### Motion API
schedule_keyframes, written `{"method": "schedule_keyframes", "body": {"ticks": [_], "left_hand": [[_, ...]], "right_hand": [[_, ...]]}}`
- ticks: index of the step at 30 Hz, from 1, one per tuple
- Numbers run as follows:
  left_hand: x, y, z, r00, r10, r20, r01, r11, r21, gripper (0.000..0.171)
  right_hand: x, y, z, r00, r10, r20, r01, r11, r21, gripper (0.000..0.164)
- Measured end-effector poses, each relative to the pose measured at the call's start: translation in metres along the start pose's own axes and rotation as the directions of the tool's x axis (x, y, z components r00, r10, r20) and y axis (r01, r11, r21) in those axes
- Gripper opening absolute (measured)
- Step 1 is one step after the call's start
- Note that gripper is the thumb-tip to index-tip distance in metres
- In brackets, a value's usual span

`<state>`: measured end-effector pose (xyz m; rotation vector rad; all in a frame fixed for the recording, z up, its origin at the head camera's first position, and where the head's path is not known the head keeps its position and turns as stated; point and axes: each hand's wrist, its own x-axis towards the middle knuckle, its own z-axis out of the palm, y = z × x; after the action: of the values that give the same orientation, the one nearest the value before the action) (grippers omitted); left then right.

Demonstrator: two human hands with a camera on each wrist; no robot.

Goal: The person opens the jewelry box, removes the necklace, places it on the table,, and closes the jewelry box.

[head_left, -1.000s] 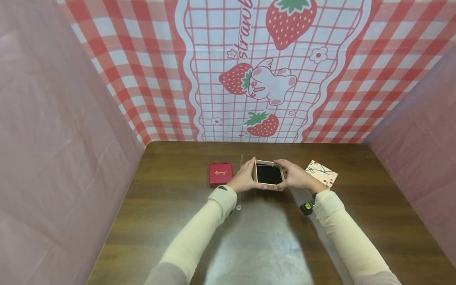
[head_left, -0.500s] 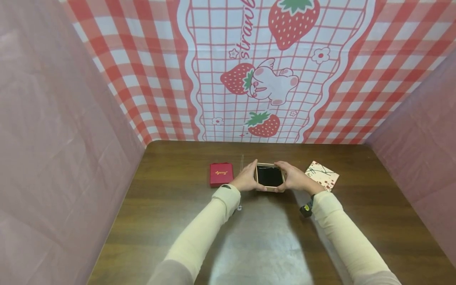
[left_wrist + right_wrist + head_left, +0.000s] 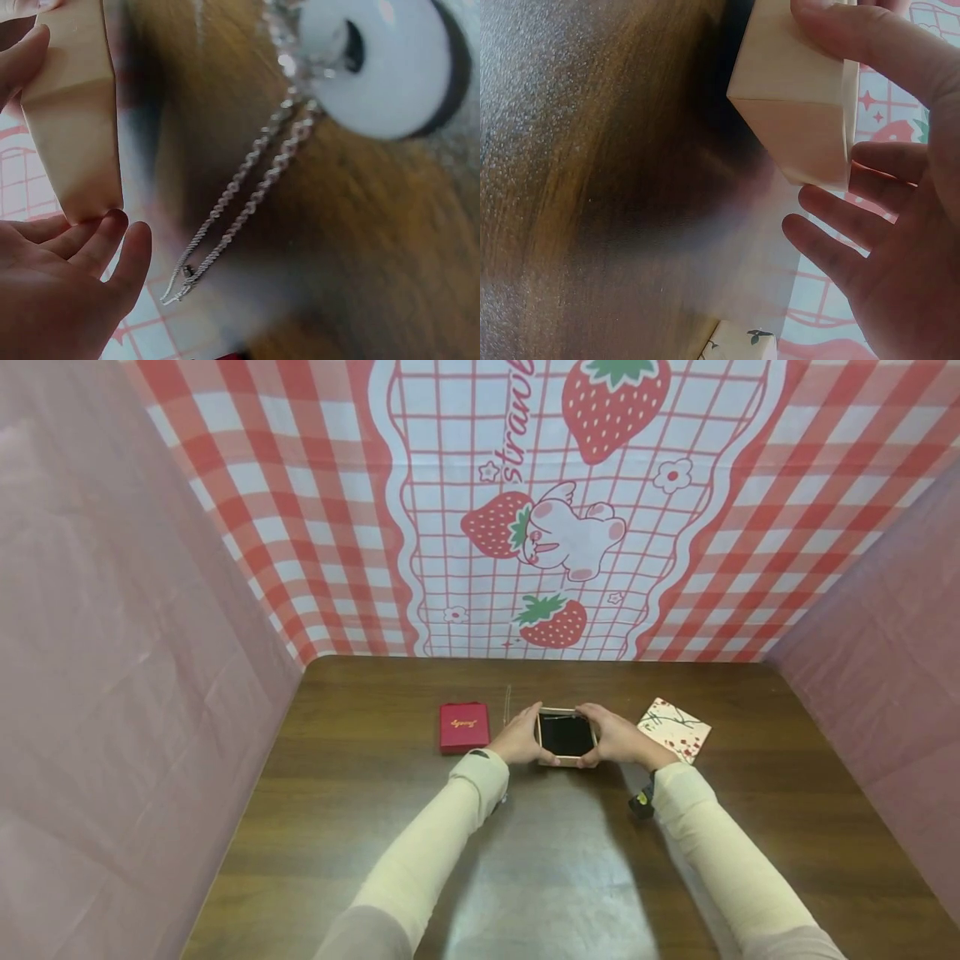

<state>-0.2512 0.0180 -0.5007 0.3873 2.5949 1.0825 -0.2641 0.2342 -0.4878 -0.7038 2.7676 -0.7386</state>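
Note:
A small cream open box [image 3: 567, 761] with a black lining [image 3: 567, 737] is between both hands, mid-table in the head view. My left hand [image 3: 517, 740] grips its left side, thumb at the near wall and fingers toward the far edge. Mirroring it, my right hand [image 3: 615, 737] holds the right side. A thin light line crosses the lining's far edge, too small to identify. In the left wrist view, a silver chain necklace [image 3: 232, 202] with a white ring-shaped pendant [image 3: 382, 67] lies on the table beside the left hand. The left sleeve mostly covers the pendant in the head view.
A red box [image 3: 464, 727] with gold lettering sits left of the necklace. Right of the hands lies a cream square lid [image 3: 677, 728] with red flowers and dark branches. A checked strawberry cloth [image 3: 555, 552] hangs behind the brown table [image 3: 337, 827], with pink cloth at both sides.
Both hands have brought the cream box slightly nearer to me, its near wall showing more. The left forearm has shifted right, now covering most of the pendant. The red box and lid stay put.

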Motion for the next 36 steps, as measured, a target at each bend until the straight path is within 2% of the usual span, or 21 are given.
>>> {"method": "schedule_keyframes", "body": {"ticks": [29, 36], "left_hand": [[0.0043, -0.0055, 0.0064, 1.0, -0.024, 0.017, 0.025, 1.0, -0.012, 0.11], [0.0025, -0.0049, 0.0059, 0.999, -0.033, 0.013, 0.033, 0.999, -0.018, 0.109]], "right_hand": [[-0.0025, 0.0012, 0.0056, 1.0, -0.003, 0.025, 0.003, 1.0, -0.005, 0.105], [-0.0024, -0.0026, 0.0033, 1.0, -0.021, 0.014, 0.022, 0.998, -0.05, 0.094]]}}
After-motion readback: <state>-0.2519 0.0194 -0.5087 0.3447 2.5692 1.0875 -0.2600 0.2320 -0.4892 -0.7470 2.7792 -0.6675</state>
